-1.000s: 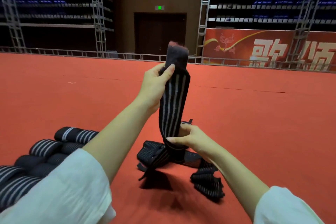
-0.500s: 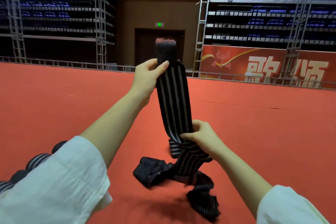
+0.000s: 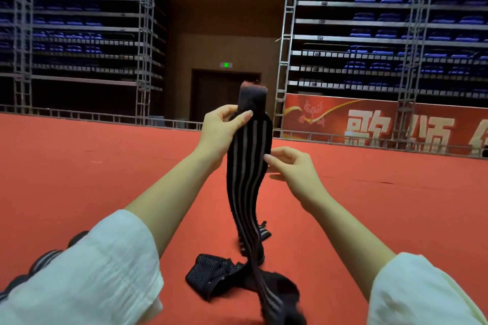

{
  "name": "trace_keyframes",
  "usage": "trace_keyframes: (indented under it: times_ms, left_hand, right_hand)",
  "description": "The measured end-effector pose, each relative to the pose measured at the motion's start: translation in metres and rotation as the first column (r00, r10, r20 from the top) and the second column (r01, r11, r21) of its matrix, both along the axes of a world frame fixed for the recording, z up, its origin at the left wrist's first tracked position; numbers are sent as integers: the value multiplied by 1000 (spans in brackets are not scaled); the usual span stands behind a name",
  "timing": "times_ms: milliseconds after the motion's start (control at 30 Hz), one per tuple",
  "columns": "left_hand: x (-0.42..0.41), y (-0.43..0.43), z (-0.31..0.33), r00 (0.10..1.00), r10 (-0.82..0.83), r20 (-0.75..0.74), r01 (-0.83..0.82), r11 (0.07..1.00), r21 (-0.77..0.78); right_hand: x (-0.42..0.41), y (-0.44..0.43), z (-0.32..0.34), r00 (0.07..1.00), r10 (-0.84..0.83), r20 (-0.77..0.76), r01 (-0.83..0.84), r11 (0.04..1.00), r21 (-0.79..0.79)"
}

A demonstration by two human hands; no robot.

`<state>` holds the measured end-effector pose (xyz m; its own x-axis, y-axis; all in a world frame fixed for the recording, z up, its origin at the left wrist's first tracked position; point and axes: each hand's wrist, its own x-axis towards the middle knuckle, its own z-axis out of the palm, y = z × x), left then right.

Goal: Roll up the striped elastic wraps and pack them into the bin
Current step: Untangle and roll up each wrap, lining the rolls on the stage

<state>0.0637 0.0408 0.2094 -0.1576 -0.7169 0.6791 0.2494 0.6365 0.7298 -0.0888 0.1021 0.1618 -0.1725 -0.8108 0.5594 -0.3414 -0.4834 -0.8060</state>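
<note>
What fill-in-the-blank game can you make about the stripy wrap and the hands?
The left hand pinches the wrap near its ____ end.
The wrap's loose tail lies crumpled on the ____ floor.
Both sleeves are ____.
Missing words: top; red; white.

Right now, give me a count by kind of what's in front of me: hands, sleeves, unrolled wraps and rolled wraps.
Hands: 2, left hand and right hand
Sleeves: 2, left sleeve and right sleeve
Unrolled: 1, the striped wrap held up
Rolled: at least 2 rolled wraps, mostly hidden by the left sleeve
Total: at least 7
</note>
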Motion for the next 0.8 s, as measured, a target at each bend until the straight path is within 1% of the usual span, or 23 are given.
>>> trace_keyframes:
  times_ms: [67, 100, 267, 333, 400, 533, 667, 733, 800]
  left_hand:
    - [8, 10, 7, 1000, 25, 19, -24, 999, -30]
    - [14, 16, 12, 999, 41, 34, -39, 998, -48]
    - [56, 57, 32, 987, 136, 89, -123, 982, -141]
    - [75, 80, 41, 984, 157, 90, -140, 976, -169]
    - [93, 102, 51, 980, 183, 80, -164, 966, -198]
    - [127, 132, 62, 977, 207, 44, -192, 956, -220]
    - [150, 126, 36, 969, 232, 84, -218, 964, -151]
    - [157, 109, 6, 968, 224, 110, -212, 971, -110]
    - [163, 86, -34, 974, 179, 138, -176, 984, -37]
  right_hand:
    - [5, 10, 10, 999, 6, 44, -5, 1000, -19]
    - [7, 15, 14, 999, 15, 41, -13, 999, -35]
    - [33, 61, 40, 995, 95, -43, -99, 991, -89]
    - [48, 83, 51, 990, 112, -84, -120, 988, -93]
    - [63, 104, 61, 981, 163, -109, -174, 979, -102]
    - [95, 136, 72, 952, 287, -104, -298, 947, -116]
    - [122, 132, 53, 936, 345, -67, -348, 936, -57]
    - [133, 115, 25, 931, 363, -39, -363, 932, 14]
    - [143, 91, -15, 920, 393, -11, -389, 913, 123]
